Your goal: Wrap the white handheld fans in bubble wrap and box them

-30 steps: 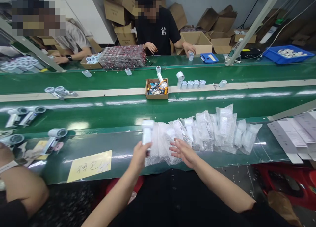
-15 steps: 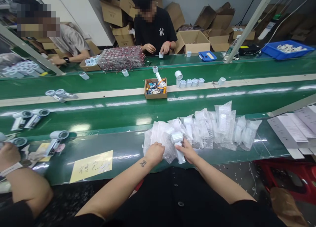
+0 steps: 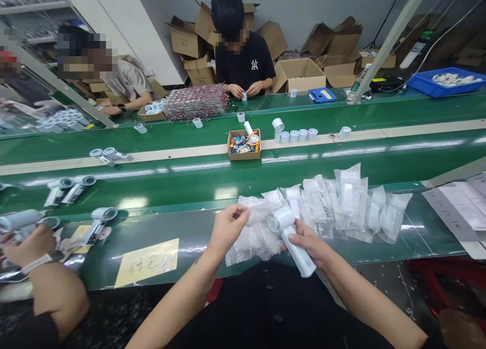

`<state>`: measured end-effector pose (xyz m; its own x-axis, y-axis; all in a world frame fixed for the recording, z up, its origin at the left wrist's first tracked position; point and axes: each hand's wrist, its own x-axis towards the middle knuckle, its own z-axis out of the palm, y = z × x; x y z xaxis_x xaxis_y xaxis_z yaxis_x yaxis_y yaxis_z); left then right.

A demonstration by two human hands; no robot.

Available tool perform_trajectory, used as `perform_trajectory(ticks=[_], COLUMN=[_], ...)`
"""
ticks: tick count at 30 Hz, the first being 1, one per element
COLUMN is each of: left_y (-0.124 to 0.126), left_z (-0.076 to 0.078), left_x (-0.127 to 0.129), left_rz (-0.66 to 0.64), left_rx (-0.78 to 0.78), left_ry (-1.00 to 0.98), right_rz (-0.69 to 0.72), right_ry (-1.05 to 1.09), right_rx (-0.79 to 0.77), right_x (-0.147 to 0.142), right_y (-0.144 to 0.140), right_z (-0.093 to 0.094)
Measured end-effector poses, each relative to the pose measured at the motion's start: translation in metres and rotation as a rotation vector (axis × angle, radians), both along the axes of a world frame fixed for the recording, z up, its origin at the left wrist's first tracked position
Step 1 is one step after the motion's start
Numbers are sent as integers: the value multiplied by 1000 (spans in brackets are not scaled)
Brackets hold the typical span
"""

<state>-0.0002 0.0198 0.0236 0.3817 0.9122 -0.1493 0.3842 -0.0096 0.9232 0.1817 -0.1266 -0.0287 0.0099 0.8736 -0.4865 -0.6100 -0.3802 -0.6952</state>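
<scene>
My right hand [image 3: 309, 242] grips the handle of a white handheld fan [image 3: 290, 237], its round head pointing up and left. My left hand [image 3: 228, 225] pinches the top edge of a clear bubble-wrap bag [image 3: 256, 227] and lifts it beside the fan's head. Both hands hover over the near edge of the green bench [image 3: 190, 232]. A row of bagged fans [image 3: 349, 202] lies just to the right of my hands.
A yellow handwritten note [image 3: 148, 262] lies at the left. A co-worker's hand [image 3: 28, 245] with a white wristband holds a fan at far left. Loose fans [image 3: 100, 220] lie on the belt. A small cardboard box [image 3: 244, 145] sits mid-belt. Paper sheets [image 3: 455, 209] lie at right. Two people work across the belt.
The fan passed from my left hand to my right. My left hand took a bubble-wrap bag from the pile and lifted it up beside the fan's head.
</scene>
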Motion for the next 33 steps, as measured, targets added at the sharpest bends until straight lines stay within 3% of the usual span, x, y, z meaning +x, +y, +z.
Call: perform_trajectory(ticks=[3,7,11,13,14,19,25,28,33], left_y=[-21,-27,-17,-15,-16,-24,-38,-51,-59], left_z=[-6,-15,-22,-21,-19,-6,-15,-13,13], left_x=[10,10,9,11,12,3,-3,15,55], left_rz=[-113,-246,-4,60,29,-438,-765,-879,-647], left_rx=[-93,-436,-599,-571,-511,45,298,259,-211], left_ry=[-47,-136,-273,-373,-397,-256,-180,-209,-212], right_rz=[215,252,173,127,102,5,-187,-268,-456], right_ry=[141,186,99,36,12,39,50,13,-127], right_rx=[86,81,47,8,-15,-125,-172,-227,-369], right_x=[-3,-14,-14,-12,-13,-17,-24,-30,-30], right_y=[-2,5,0,-6,-8,-16,-19,-22,-53], right_z=[29,38,32,30,29,33,39,43,52])
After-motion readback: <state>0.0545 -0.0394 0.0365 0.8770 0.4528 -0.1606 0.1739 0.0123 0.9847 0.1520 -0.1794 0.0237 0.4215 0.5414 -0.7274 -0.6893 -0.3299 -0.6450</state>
